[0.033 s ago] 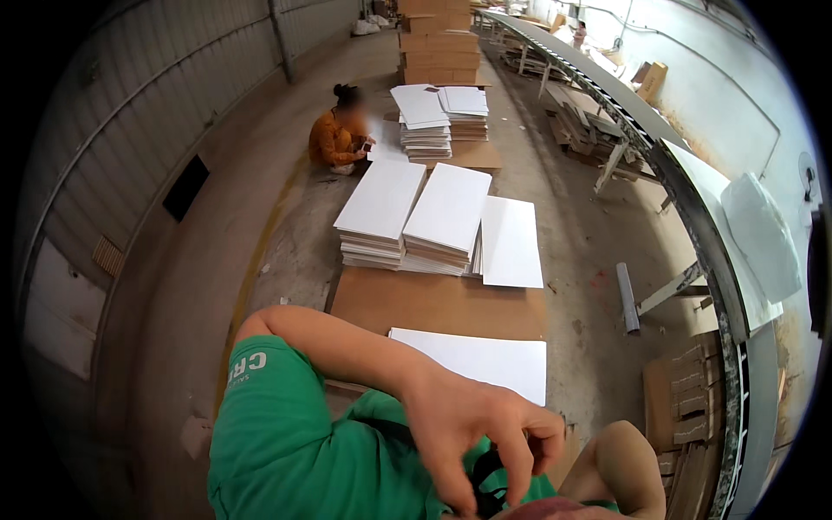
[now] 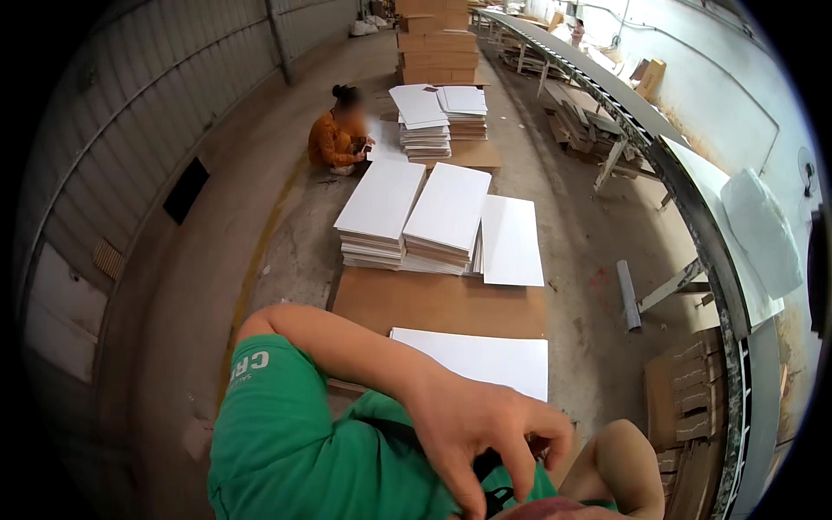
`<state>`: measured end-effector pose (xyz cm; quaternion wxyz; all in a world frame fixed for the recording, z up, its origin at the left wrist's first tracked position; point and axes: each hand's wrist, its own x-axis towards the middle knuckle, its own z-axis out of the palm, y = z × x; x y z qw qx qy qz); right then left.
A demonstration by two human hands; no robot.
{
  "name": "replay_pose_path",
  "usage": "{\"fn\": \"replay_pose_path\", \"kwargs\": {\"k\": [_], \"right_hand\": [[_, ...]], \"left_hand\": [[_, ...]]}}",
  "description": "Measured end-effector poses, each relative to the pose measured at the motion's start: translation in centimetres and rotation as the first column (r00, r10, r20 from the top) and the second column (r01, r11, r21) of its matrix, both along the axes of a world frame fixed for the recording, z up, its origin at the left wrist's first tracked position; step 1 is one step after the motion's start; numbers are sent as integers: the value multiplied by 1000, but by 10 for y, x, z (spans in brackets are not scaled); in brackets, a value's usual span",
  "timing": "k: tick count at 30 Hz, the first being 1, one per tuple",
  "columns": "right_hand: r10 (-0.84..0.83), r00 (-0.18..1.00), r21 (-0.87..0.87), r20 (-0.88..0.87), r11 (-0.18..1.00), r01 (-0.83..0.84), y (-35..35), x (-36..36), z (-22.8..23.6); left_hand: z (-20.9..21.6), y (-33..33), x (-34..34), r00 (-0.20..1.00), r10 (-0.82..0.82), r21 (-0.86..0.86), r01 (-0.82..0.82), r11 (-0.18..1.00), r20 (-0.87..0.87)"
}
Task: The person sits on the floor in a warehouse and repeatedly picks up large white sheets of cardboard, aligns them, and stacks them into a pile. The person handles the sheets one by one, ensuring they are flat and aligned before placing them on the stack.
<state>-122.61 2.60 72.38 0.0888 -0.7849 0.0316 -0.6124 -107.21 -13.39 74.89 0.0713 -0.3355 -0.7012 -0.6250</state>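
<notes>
My left hand [image 2: 485,425] is raised close in front of my chest, its arm bent across from the left in a green sleeve. Its fingers are curled but apart, with the thumb pointing down. Black straps [image 2: 496,494] show between thumb and fingers; I see no firm hold on them. Of my right arm, only a bent part [image 2: 620,464] shows at the lower right, and the right hand is out of sight. Beyond my left hand lies a white sheet [image 2: 485,355] on a brown board [image 2: 433,303], partly covered by my forearm.
Stacks of white panels [image 2: 446,204] stand farther along, with a single white panel [image 2: 511,243] beside them. A person in orange [image 2: 331,139] crouches at the left of the farther stacks. Brown cartons [image 2: 438,61] rise behind. A long conveyor [image 2: 589,74] runs along the right.
My left hand has shifted very slightly to the right. The panels and stacks stay as they were.
</notes>
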Motion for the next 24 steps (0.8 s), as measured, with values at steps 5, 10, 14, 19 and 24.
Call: {"fn": "replay_pose_path", "kwargs": {"k": [5, 10, 14, 19, 24], "right_hand": [[-56, 998, -29, 19, 998, 57, 20, 1, -4], [-84, 996, -51, 28, 995, 85, 31, 0, -9], [-113, 993, -50, 21, 992, 114, 28, -1, -17], [-217, 973, 44, -74, 974, 220, 3, -4, -29], [-222, 973, 261, -54, 938, 229, -28, 3, -33]], "left_hand": [[-12, 19, -17, 960, -63, -103, 36, 994, -273], [-1, 20, -22, 954, -159, -300, 79, 951, -253], [-14, 15, -12, 935, 63, -350, -193, 917, -350], [-19, -19, 7, 935, 226, -553, -346, 758, -275], [-37, -60, -9, 882, 258, -578, -456, 677, -394]]}}
